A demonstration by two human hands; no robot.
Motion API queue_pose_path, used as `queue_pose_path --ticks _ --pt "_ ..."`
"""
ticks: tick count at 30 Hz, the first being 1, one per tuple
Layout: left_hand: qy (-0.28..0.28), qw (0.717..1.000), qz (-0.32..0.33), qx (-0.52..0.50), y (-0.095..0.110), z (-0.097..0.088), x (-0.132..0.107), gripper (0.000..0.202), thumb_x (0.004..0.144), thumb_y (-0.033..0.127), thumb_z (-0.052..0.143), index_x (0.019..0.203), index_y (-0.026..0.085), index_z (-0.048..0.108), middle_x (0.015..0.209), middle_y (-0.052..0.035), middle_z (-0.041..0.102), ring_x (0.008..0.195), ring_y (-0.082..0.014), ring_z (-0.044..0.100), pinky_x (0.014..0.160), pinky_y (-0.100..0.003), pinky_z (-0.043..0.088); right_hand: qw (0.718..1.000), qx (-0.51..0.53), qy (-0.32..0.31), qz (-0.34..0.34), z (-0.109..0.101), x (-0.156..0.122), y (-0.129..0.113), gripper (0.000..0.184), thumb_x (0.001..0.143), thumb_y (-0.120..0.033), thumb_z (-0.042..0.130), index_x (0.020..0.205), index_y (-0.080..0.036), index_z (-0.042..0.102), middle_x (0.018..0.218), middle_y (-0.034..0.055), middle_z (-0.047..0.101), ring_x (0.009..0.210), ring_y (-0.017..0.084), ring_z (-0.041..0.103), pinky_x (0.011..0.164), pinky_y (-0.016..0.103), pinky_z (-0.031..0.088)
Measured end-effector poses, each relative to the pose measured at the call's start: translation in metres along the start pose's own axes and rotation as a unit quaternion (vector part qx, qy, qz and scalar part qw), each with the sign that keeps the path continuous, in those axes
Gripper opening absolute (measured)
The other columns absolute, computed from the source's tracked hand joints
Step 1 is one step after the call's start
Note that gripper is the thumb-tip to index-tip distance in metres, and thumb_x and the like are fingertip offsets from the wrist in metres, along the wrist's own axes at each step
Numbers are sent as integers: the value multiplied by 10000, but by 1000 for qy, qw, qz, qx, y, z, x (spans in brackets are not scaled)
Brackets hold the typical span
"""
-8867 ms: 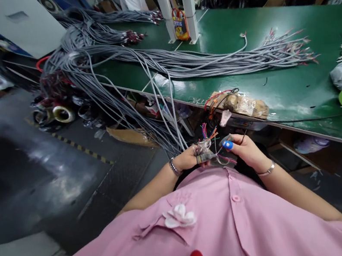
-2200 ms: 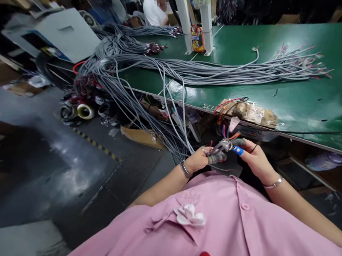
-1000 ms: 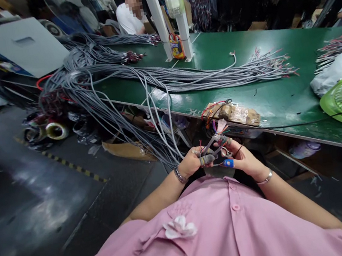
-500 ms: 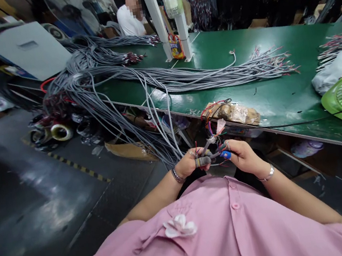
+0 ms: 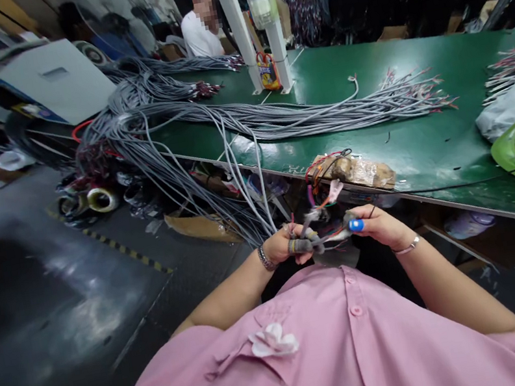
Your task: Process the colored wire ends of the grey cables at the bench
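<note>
Step in hand, as judged: separating the coloured wires point(image 5: 328, 236) at the stripped cable end point(image 5: 309, 216), held in front of the pink shirt, just below the edge of the green bench point(image 5: 408, 148); the left hand point(image 5: 290, 245) is closed round the cable end, its capped fingertip point(image 5: 296, 246) pressing the sheath; the right hand point(image 5: 382, 229) pinches a few strands, its blue fingertip cap point(image 5: 356, 225) on top; a further pull calls for a firm left-hand hold and a light, straight draw; compared with half a second earlier, the right hand sits further right and the strands are drawn out more; the grey cables point(image 5: 240, 182) hang off the bench as before.
</note>
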State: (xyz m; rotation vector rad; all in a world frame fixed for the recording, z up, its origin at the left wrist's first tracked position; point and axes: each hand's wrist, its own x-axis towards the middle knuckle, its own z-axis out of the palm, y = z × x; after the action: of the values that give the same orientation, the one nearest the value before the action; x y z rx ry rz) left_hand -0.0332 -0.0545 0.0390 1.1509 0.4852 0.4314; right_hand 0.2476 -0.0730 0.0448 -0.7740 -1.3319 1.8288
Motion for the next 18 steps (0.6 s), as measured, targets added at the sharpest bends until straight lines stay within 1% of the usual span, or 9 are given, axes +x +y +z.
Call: queue_pose_path --ticks 3,5,7,8,10,12,13,15,18 --pt "63 994 76 -49 -6 -4 -1 456 675 516 799 824 88 745 560 -76 663 433 -149 605 422 -226 458 985 34 162 -55 -3 -11 1 204 821 -349 687 756 -158 655 542 -52 429 458 57 233 420 193 171" --pt "86 990 86 -64 -7 -5 -1 441 705 503 783 858 92 735 582 -79 673 498 -178 654 469 -244 500 968 -22 226 -106 9 -19 -2 173 862 -337 637 806 -176 664 562 -35 463 463 77 296 423 203 237" --pt "94 990 81 -64 -8 -3 -1 442 714 500 778 867 89 726 607 -90 685 529 -190 674 447 -220 474 940 -158 248 -171 28 -26 -8 153 875 -327 629 882 -186 689 726 31 595 567 120 460 500 243 380" --pt "94 991 75 -60 -8 -2 0 445 716 502 776 864 85 723 613 -95 687 526 -186 674 419 -196 436 919 -238 243 -198 39 -27 -12 162 874 -315 634 964 -195 694 844 59 635 628 138 512 554 266 429" --pt "94 993 62 -46 -9 2 2 457 715 510 776 851 78 719 617 -99 687 496 -162 656 381 -166 363 866 -373 230 -241 57 -26 -19 302 849 -307 667 1135 -211 656 1065 99 639 644 137 538 580 283 460" --pt "96 993 50 -35 -10 5 2 462 705 520 781 818 77 711 613 -92 686 454 -126 620 372 -157 336 823 -463 211 -253 70 -20 -24 425 841 -315 679 1245 -212 596 1249 139 587 718 158 589 625 297 493" --pt "99 994 45 -31 -11 6 2 467 695 527 786 798 79 704 609 -87 685 439 -111 601 372 -155 336 811 -490 197 -252 73 -15 -25 416 854 -309 663 1251 -209 587 1291 148 569 786 178 615 665 305 507" --pt "106 993 36 -26 -11 7 1 482 681 546 788 772 82 693 599 -81 684 420 -91 569 375 -155 341 808 -508 160 -250 74 -6 -25 274 901 -273 594 1165 -206 620 1255 141 592 911 207 633 751 318 516" --pt "92 996 7 -13 -8 6 -4 512 714 585 744 797 82 701 557 -72 667 372 -72 500 366 -168 325 854 -445 82 -258 67 5 -21 146 947 -257 520 977 -203 653 1072 105 644 915 194 628 792 316 505"
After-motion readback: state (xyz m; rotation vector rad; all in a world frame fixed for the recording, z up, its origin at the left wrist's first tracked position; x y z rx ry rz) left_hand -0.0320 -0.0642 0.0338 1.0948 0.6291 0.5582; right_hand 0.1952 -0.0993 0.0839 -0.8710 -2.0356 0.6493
